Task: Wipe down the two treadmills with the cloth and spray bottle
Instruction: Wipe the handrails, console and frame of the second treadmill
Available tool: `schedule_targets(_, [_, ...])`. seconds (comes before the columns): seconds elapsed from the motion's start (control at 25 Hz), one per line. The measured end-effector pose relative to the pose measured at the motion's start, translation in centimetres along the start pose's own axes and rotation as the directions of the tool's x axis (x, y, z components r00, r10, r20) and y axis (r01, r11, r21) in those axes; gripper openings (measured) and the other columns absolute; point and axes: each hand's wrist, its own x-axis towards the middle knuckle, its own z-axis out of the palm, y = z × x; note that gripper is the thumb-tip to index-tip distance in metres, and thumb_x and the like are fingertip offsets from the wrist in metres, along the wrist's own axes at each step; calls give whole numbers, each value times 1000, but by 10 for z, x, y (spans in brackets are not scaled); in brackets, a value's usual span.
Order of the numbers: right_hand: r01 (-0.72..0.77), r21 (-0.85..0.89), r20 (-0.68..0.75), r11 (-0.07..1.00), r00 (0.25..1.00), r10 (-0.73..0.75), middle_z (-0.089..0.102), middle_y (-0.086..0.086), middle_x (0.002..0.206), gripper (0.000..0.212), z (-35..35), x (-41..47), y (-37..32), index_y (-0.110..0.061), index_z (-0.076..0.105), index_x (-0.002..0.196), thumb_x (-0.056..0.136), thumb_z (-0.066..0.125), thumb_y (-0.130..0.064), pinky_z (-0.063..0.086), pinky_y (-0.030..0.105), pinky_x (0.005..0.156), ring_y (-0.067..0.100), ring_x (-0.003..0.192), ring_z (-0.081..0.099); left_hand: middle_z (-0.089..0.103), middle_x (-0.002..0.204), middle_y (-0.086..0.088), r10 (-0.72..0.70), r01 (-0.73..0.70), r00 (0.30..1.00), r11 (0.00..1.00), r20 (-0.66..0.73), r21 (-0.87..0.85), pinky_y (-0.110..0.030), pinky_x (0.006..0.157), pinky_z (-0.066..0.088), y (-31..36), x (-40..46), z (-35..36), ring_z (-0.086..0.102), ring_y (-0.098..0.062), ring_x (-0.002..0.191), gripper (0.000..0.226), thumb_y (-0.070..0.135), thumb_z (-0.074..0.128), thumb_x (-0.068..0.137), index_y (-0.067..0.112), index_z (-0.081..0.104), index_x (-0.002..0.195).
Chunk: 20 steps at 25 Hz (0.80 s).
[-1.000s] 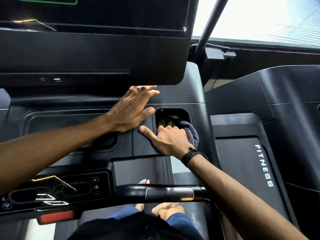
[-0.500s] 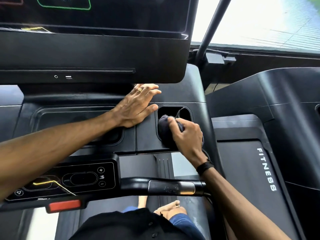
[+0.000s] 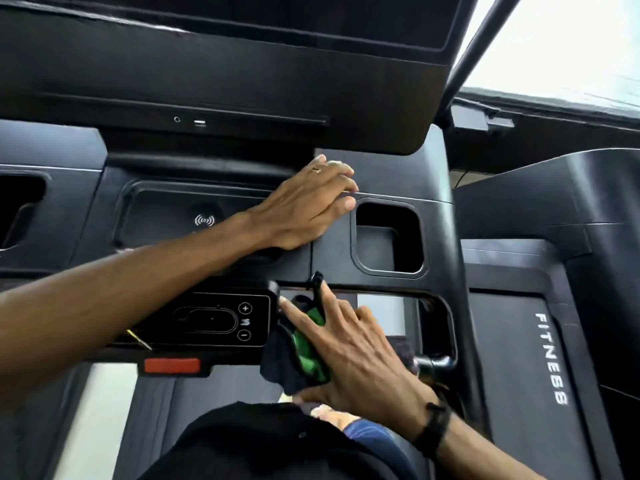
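I stand on a black treadmill and look down at its console (image 3: 214, 216). My left hand (image 3: 304, 206) lies flat on the console, fingers together, just left of the square cup holder (image 3: 388, 233). My right hand (image 3: 353, 355) presses a dark cloth (image 3: 280, 358) with a green patch onto the front handlebar, next to the speed control panel (image 3: 221, 320). The cup holder is empty. A second treadmill (image 3: 550, 355) marked FITNESS stands to the right. No spray bottle is in view.
The big screen housing (image 3: 242, 74) overhangs the console. A red stop bar (image 3: 172, 365) sits under the control panel. A slanted black upright (image 3: 478, 46) rises at the right before a bright window. The handlebar's right end (image 3: 436, 365) shows beside my right hand.
My right hand has pulled the cloth out of the cup holder and down onto the front handlebar. My left hand has stayed flat on the console. The view has tilted down.
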Motion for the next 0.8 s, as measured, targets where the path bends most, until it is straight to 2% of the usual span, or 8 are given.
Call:
schedule_targets(0.08, [-5,38,-171,999,985,12,35,15,146,93,18,10,-6,-26,35,144,67,61,-71,50,40,78,31,104,57,57,127,2,-84,85,996,994,20,-71,-37,122,16,21,-23,-20,49,-11,124,43,41,31,100,14,59,121])
schedule_targets(0.16, [-24,85,-194,996,980,40,51,2,118,80,22,15,-9,-23,48,126,68,52,-78,49,37,68,26,90,61,59,117,9,-163,163,987,982,9,-93,-35,123,15,38,-51,-37,52,-6,117,42,43,30,100,18,58,119])
schedule_targets(0.32, [-166,233,69,958,986,154,63,-7,84,77,3,22,1,-28,51,90,56,46,-97,46,37,69,20,78,60,63,108,13,-274,260,960,950,-61,-175,-33,122,18,59,-96,-52,56,-3,107,40,43,32,99,21,62,113])
schedule_targets(0.44, [-364,379,10,851,921,390,54,-2,69,74,5,18,13,-22,44,70,73,24,-93,42,41,68,24,74,53,65,108,12,-301,288,950,946,-78,-147,-31,123,16,65,-104,-54,56,-3,107,40,42,32,99,21,62,113])
schedule_targets(0.52, [-377,330,-218,866,862,458,55,-5,84,73,18,7,18,-26,53,84,84,10,-84,41,41,78,26,89,53,66,109,10,-299,288,951,950,-80,-123,-28,123,13,68,-106,-52,57,-5,107,43,44,32,98,19,63,113])
schedule_targets(0.6, [-242,311,-376,919,857,352,59,2,118,77,33,-7,18,-16,55,127,93,18,-75,43,41,96,26,113,52,67,110,7,-279,275,959,959,-57,-70,-31,122,15,73,-110,-47,59,-10,107,48,45,30,97,16,64,114])
schedule_targets(0.68, [-81,276,-404,958,894,193,38,9,153,81,42,-23,20,-13,35,149,93,36,-72,32,37,114,24,139,38,67,112,4,-275,275,961,961,-33,4,-35,122,18,77,-115,-43,61,-14,107,51,46,28,97,15,64,116])
schedule_targets(0.8, [133,50,-331,990,937,-110,16,17,163,109,36,-31,31,-16,18,157,77,61,-77,28,36,118,30,149,25,68,115,2,-323,326,945,937,-41,129,-39,121,21,81,-125,-42,61,-17,110,57,53,26,96,15,62,119])
